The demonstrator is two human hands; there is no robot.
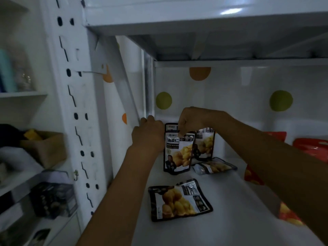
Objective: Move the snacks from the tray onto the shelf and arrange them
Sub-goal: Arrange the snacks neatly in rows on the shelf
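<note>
both hands (190, 119) pinching upright snack pouch (178, 153) top, shelf (239, 201) rear

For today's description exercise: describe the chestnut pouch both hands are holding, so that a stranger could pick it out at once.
Find the white shelf backed by a dotted wall. Near its back left corner, the left hand and right hand hold the upright pouch. Unlike the flat pouch lying nearer, it stands with its label facing forward.

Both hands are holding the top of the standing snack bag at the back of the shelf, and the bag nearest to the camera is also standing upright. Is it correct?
Not quite. The head view shows the nearest bag lying flat on the shelf, not upright. The rest holds: both the left hand and right hand hold the top of the standing bag.
</note>
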